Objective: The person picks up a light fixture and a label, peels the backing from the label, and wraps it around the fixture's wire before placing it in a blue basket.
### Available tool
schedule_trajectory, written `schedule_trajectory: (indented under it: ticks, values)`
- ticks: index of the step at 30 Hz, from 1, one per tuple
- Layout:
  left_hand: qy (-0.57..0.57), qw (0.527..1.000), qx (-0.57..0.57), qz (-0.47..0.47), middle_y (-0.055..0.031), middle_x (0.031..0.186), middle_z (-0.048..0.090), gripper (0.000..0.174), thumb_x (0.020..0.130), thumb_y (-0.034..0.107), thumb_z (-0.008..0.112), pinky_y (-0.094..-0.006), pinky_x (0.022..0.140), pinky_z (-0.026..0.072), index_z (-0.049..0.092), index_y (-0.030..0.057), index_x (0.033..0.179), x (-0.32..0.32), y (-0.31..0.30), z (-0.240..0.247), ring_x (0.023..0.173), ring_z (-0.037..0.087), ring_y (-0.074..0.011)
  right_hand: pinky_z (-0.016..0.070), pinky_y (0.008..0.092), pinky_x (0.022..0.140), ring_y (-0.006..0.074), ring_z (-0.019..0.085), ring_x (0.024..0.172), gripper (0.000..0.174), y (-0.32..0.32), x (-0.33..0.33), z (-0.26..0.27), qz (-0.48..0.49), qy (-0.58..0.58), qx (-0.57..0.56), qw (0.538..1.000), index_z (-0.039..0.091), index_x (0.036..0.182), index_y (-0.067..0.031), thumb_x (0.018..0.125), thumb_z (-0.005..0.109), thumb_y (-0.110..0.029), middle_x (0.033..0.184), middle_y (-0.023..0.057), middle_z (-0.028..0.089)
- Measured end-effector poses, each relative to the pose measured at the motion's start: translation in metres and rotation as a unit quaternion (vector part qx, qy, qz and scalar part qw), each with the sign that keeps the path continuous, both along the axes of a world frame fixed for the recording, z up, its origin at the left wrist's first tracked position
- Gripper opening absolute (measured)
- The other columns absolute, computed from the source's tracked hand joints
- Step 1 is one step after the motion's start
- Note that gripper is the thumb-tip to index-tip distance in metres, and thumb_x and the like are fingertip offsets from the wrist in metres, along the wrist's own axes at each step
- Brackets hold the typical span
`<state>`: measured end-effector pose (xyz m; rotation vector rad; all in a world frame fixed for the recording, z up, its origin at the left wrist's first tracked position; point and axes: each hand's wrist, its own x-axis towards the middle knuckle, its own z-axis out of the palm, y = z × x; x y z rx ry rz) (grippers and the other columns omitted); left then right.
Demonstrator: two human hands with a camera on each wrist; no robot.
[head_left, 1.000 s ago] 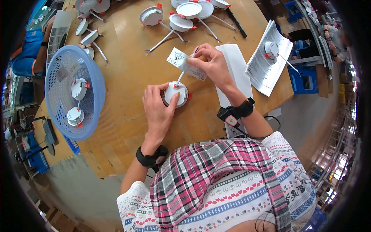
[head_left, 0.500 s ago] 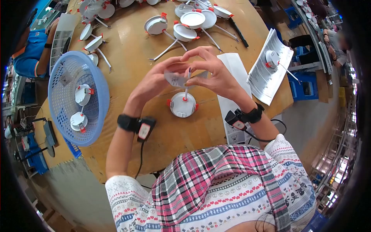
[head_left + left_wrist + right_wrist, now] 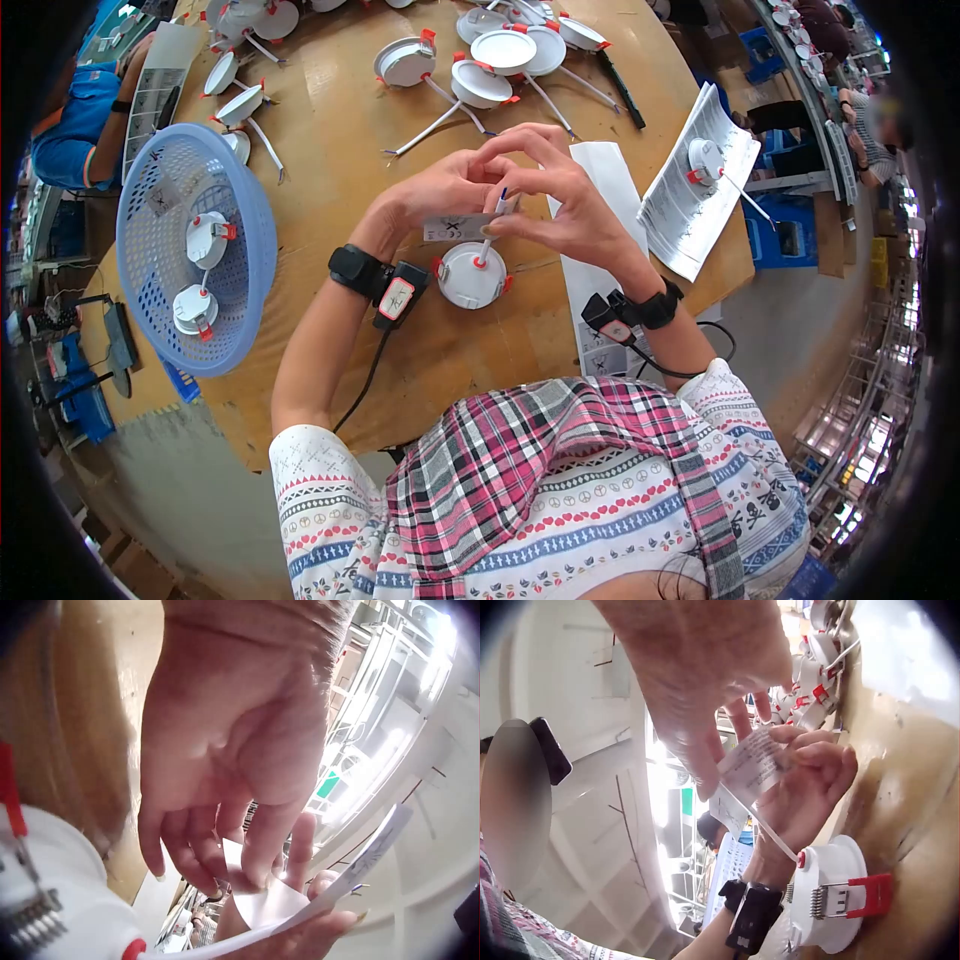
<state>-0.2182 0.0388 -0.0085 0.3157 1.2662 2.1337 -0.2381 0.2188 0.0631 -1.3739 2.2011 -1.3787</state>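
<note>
A round white downlight (image 3: pixel 470 278) with red clips lies back-up on the table, its white cable (image 3: pixel 769 832) rising from a red grommet. Both hands meet above it at a printed label (image 3: pixel 450 229), which bends round the upper cable in the left wrist view. My left hand (image 3: pixel 440 185) pinches the far part of the label, its thumb (image 3: pixel 262 855) pressing on the sheet. Opposite it, my right hand (image 3: pixel 560 195) pinches the label and cable between thumb and fingers. Some of the left fingertips are hidden behind the right hand in the head view.
A blue perforated basket (image 3: pixel 262 240) holding two downlights stands at left. More downlights (image 3: pixel 482 84) with trailing cables lie at the back. Label sheets (image 3: pixel 605 200) and a stack of papers (image 3: pixel 690 215) bearing one downlight are at right, near a black pen (image 3: pixel 622 90).
My left hand has left the downlight and risen to the label beside my right hand. The label has turned and now sits at the cable, lower than half a second ago.
</note>
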Motion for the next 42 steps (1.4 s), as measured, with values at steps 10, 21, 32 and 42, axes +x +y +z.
schedule_trajectory:
  ticks: [10,21,32,42]
  values:
    - [-0.025,0.993,-0.03,0.109,0.0001,0.085,0.06,0.021,0.081,0.023,0.065,-0.0237,0.073,0.046,0.057,0.0066,0.09,0.02,-0.02,0.003,0.079,0.056,-0.0074,0.0403,0.0338,0.085,0.0214,0.047,0.098,0.013,0.002,0.015,-0.012,-0.119,0.021,-0.016,0.993,0.067,0.08,-0.0101,0.07,0.074,-0.014,0.101,0.0034,0.054]
    - [-0.032,0.987,0.002,0.16,0.0005,0.086,0.059,0.014,0.083,0.018,0.062,-0.0228,0.073,0.0465,0.056,0.006,0.089,0.03,-0.024,0.001,0.08,0.056,-0.0063,0.0525,0.0207,0.066,0.0096,0.062,0.077,0.013,-0.003,0.026,-0.034,-0.13,-0.292,-0.161,0.934,0.059,0.094,-0.0005,0.081,0.063,-0.002,0.094,0.0033,0.056]
    - [-0.006,0.976,0.016,0.215,0.0003,0.087,0.061,0.009,0.085,0.012,0.058,-0.0218,0.074,0.0471,0.058,0.0041,0.091,0.034,-0.022,-0.013,0.08,0.057,-0.0057,0.0519,0.0201,0.063,0.0101,0.063,0.071,0.017,-0.005,0.034,-0.034,-0.166,-0.32,-0.153,0.92,0.057,0.102,-0.0001,0.085,0.06,-0.003,0.086,0.0013,0.055]
    - [0.003,0.964,-0.009,0.266,-0.0015,0.084,0.064,0.012,0.084,0.011,0.06,-0.0202,0.07,0.0461,0.063,0.002,0.09,0.038,-0.019,-0.01,0.076,0.058,-0.0058,0.0483,0.0196,0.057,0.0084,0.062,0.067,0.019,-0.008,0.033,-0.032,-0.199,-0.288,-0.142,0.926,0.059,0.104,-0.001,0.085,0.059,-0.003,0.076,0.0005,0.055]
